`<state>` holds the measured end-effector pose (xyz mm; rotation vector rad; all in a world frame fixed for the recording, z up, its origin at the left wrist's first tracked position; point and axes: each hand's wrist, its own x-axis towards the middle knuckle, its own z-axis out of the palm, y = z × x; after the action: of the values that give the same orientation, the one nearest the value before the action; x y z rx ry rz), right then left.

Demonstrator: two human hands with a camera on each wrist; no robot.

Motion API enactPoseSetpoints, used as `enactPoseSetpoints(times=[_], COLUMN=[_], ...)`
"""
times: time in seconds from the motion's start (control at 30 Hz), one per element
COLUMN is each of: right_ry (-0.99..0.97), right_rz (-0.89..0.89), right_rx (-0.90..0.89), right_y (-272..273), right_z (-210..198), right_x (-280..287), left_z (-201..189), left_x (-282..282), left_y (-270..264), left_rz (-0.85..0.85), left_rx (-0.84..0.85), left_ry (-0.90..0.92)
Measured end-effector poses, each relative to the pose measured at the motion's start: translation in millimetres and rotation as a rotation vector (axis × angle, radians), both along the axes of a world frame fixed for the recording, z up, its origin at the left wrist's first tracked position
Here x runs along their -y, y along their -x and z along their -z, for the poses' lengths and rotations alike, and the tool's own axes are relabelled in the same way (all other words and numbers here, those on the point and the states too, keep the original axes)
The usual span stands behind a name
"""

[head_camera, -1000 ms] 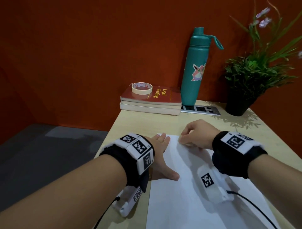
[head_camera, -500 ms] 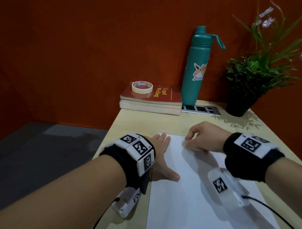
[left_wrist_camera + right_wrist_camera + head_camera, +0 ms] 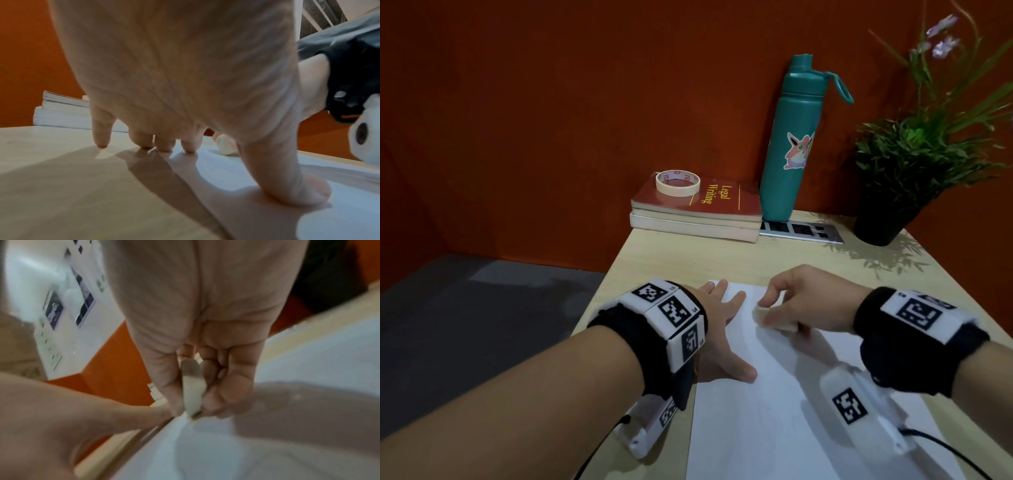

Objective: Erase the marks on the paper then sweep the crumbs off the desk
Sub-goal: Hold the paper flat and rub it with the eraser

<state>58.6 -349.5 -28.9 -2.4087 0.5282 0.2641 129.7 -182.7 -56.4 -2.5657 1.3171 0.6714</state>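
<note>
Near the frame's centre, the right hand (image 3: pixel 804 301) pinches a white eraser (image 3: pixel 768 317) against the paper (image 3: pixel 774 411) on the worktop (image 3: pixel 688 260). The left hand (image 3: pixel 719 335) lies flat, pinning the sheet's left edge. Erasing seems underway; no marks are discernible, and sweeping remains.

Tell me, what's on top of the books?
A roll of tape lies flat on the top book. The cover under the roll is hidden. Nothing else is on the books.
</note>
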Motion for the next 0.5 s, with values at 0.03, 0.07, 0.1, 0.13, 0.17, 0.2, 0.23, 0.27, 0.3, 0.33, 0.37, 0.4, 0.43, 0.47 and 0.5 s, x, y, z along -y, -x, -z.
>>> enactPoseSetpoints(times=[0.03,0.07,0.1,0.13,0.17,0.2,0.23,0.27,0.3,0.33,0.37,0.4,0.43,0.47,0.5], right_ry=[0.016,0.04,0.06,0.072,0.068,0.052,0.037,0.042,0.061,0.074,0.076,0.064,0.049,0.043,0.047], right_rz=[0.015,0.055,0.091,0.086,0.046,0.004,-0.011,0.008,0.052,0.086,0.077,0.033,-0.005,-0.016,0.007], right_rx=[0.018,0.06,0.097,0.103,0.076,0.04,0.024,0.037,0.072,0.101,0.097,0.066,0.033,0.025,0.041], right_y=[-2,-4,-5,-6,-6,-5,-6,-8,-9,-11,-11,-11,-11,-11,-12], right_z=[1,1,1,1,1,2,1,1,1,1,2,2,2,1,1], right_x=[0,3,5,5,2,-2,-4,-3,-1,1,-1,-4,-7,-8,-6], left_z=[0,1,2,2,2,2,2,2,2,3,3,3,2,1,0], left_x=[0,0,0,-1,-1,-2,-2,-2,-2,-1,-1,-1,-1,-1,-1], left_y=[0,0,0,0,0,-1,-1,-1,0,0,0,0,0,0,0], left_rz=[0.002,0.007,0.009,0.007,0.004,0.002,0.001,0.0,0.001,0.001,0.0,-0.001,-0.001,0.001,0.005], left_rx=[-0.001,-0.002,-0.003,-0.005,-0.006,-0.007,-0.008,-0.009,-0.008,-0.005,-0.004,-0.004,-0.004,-0.006,-0.009], left_ry=[0.005,0.012,0.018,0.021,0.023,0.023,0.022,0.023,0.024,0.025,0.024,0.022,0.019,0.015,0.011])
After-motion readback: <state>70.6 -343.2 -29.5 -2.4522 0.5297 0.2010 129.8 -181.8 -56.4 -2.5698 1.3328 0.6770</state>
